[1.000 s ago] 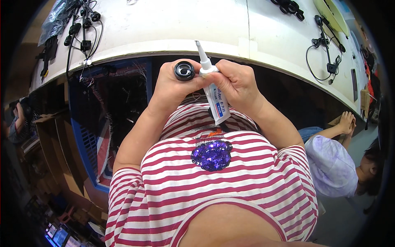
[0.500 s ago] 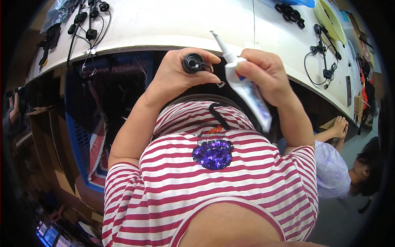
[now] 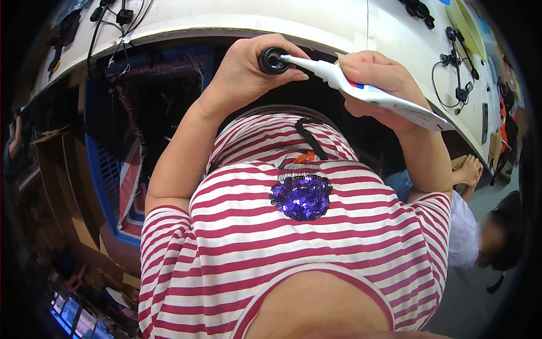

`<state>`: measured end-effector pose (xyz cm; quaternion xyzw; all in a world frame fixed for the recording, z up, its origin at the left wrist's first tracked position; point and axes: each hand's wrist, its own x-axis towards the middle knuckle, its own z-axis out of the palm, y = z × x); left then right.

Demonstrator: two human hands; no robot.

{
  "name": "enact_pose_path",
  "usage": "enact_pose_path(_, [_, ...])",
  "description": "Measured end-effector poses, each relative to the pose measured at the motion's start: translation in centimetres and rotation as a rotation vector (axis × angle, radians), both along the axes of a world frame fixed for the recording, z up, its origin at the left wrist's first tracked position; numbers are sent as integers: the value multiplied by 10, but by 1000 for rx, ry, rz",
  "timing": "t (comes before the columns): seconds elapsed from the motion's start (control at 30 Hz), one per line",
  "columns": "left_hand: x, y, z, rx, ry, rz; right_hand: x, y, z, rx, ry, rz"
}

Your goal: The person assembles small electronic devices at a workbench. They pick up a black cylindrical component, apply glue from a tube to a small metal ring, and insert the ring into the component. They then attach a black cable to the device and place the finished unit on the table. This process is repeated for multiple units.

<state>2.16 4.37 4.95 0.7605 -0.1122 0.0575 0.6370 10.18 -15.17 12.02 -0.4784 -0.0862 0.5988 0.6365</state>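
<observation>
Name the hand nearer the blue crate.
Left. The left hand, gripping the black cylinder, is right of the blue crate; the right hand, holding the white tube, is farther right.

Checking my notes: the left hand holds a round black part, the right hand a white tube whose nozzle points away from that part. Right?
Not quite: the head view shows the nozzle pointing toward the round black part, not away. The left hand does hold that part; the right hand, the white tube.
</observation>
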Motion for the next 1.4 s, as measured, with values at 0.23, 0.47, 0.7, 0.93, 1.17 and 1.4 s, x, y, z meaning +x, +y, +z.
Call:
enact_pose_path(0.23, [-2,-4,-2,45,-71,32,-4,4,-2,-111,-88,-14])
enact_pose_path(0.47, [-1,-9,-7,50,-94,32,-10,6,0,-118,-174,55])
enact_pose_path(0.7, [-1,-9,-4,61,-34,43,-3,3,-2,-119,-145,57])
enact_pose_path(0.93, [11,-17,6,39,-29,65,0,-2,-10,-106,-119,38])
enact_pose_path(1.17, [7,-4,28,-253,253,18,56,-5,-13,7,-579,-250])
enact_pose_path(1.4, [-6,-8,27,-335,205,-231,215,-23,-74,-361,-1243,-476])
